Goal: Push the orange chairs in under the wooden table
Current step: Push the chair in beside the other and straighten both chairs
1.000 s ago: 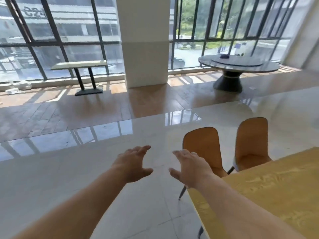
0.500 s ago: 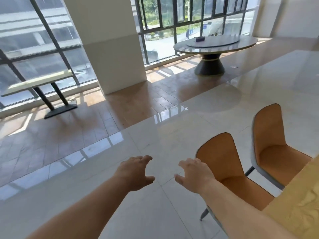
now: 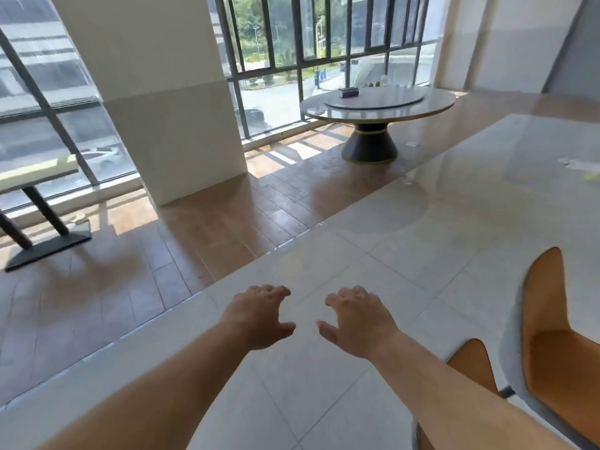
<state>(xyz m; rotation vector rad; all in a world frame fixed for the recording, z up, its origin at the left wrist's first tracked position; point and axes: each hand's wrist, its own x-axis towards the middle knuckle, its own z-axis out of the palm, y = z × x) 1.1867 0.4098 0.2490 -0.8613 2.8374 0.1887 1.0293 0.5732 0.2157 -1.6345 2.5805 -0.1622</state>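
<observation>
Midair, left hand and right hand spread wide, holding nothing; chairs lower right, untouched. Risk: reach misses backrests, table out of frame.

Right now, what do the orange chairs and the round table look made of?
Orange chairs: a smooth moulded shell, plastic or bent plywood, satin orange inside with a grey outer edge; a dark, likely metal, leg shows below. Round table: glossy pale top, stone-like or glass, mirroring the windows, on a dark flared pedestal.
</observation>
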